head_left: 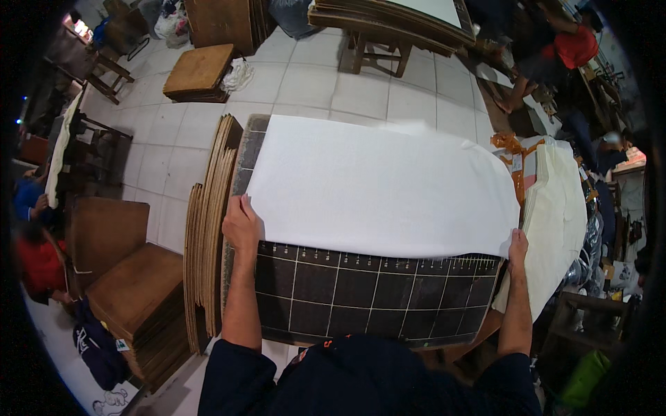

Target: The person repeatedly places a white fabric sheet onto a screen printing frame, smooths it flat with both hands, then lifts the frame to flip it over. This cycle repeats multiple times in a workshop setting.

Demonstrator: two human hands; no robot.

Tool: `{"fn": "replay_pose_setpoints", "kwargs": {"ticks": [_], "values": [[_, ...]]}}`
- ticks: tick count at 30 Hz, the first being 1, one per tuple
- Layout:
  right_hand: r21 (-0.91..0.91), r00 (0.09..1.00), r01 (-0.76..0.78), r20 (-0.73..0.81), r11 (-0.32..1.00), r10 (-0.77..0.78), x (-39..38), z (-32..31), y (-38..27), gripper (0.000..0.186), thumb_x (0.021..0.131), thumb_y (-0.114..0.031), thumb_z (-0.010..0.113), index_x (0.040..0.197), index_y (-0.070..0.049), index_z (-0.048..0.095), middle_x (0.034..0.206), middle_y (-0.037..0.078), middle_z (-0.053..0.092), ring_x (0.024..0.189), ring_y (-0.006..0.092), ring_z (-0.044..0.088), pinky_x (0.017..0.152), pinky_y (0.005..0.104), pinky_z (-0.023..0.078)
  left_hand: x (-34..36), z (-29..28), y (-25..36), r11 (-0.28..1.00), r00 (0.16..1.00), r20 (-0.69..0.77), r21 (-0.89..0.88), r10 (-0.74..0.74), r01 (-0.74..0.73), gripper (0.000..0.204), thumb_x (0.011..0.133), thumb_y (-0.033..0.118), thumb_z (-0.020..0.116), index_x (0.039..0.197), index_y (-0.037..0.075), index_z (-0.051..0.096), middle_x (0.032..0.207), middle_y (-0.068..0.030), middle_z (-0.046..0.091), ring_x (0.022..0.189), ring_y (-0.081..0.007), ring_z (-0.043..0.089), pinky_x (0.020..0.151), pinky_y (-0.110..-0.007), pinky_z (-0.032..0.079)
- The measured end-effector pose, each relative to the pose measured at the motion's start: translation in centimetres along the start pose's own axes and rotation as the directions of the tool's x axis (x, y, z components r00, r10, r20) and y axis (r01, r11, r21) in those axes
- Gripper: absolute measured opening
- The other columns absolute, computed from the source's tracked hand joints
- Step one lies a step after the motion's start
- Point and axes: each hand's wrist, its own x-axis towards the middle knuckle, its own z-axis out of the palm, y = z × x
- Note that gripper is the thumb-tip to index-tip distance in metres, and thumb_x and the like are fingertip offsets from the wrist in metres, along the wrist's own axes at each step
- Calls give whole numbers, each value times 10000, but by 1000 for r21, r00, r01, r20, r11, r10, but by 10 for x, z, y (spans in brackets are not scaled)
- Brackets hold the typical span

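So you've got a big white sheet (pixel 378 184) spread flat over a dark cutting mat (pixel 368 295) with a pale grid and ruler ticks along its near band. The sheet looks thin and smooth, paper or fabric, hard to say which, roughly rectangular with a slightly wavy near edge. It covers most of the mat and leaves only the near strip of grid showing.

Your left hand (pixel 241 225) is pinching the sheet's near left corner, fingers curled over the edge. Your right hand (pixel 517 246) is gripping the near right corner the same way, so the sheet stretches between both hands.

Left of the mat, thin brown boards (pixel 208 229) stand on edge in a stack, touching the mat's side. On the right, a thick pile of cream sheets (pixel 555 208) lies just beside it. Beyond is a white tiled floor (pixel 305 83) with a low wooden stool (pixel 200 71).
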Motion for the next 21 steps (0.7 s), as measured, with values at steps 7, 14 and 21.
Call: {"fn": "replay_pose_setpoints", "kwargs": {"ticks": [7, 14, 21], "values": [[74, 999, -46, -7, 996, 46, -28, -15, -2, 291, 1019, -262, 483, 1036, -2, 613, 888, 25, 585, 831, 113, 502, 765, 280, 430, -34, -15, -11, 994, 995, 27, 59, 94, -96, 231, 967, 190, 562, 1162, 74, 602, 771, -216, 681, 688, -386, 675, 597, -446, 514], [98, 998, -62, 38, 993, 59, -61, -27, 33, 293, 1015, -249, 480, 1039, 10, 615, 890, 35, 597, 821, 117, 517, 755, 291, 440, -73, -40, -27, 986, 991, 133, 164, 19, -41, 377, 972, 242, 547, 1334, 137, 546, 749, -209, 681, 692, -378, 683, 605, -467, 519], [135, 999, -44, 20, 990, 42, -102, -43, 69, 292, 1000, -230, 497, 1043, 31, 621, 894, 48, 616, 823, 129, 528, 764, 295, 445, -124, -65, -39, 982, 987, 158, 190, -13, -17, 380, 979, 247, 529, 1351, 167, 523, 759, -214, 682, 694, -402, 673, 634, -506, 518]]}}
